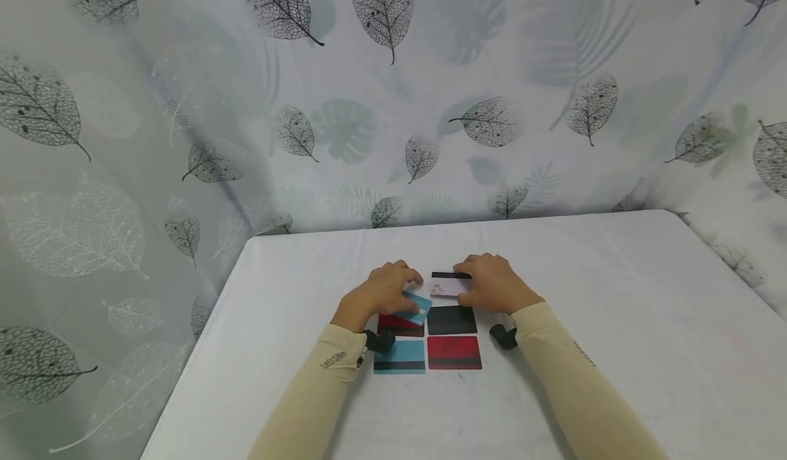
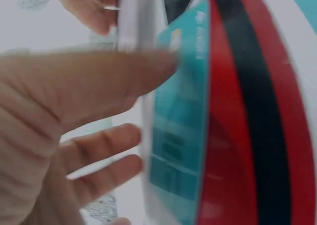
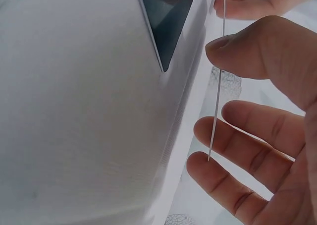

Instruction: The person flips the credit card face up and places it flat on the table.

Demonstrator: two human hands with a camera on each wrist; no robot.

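My left hand [image 1: 384, 289] pinches a light blue card [image 1: 420, 309] that tilts over a red card [image 1: 401, 327]. In the left wrist view the thumb lies across the face of this blue card [image 2: 181, 121], with two other fingers spread apart behind. Farther right, my right hand [image 1: 494, 283] holds a white card [image 1: 449, 286] with a black stripe by its right end. That card appears edge-on in the right wrist view, between thumb and fingertips [image 3: 204, 163]. Just in front of it, a black card [image 1: 451, 320] lies flat on the table.
Nearer to me, a blue striped card [image 1: 399, 356] and another red card [image 1: 455, 352] lie side by side. A white cloth covers the table [image 1: 584, 296]. Leaf-printed curtains [image 1: 381, 104] hang behind it and along the left. Dark straps [image 1: 504, 337] sit at both wrists.
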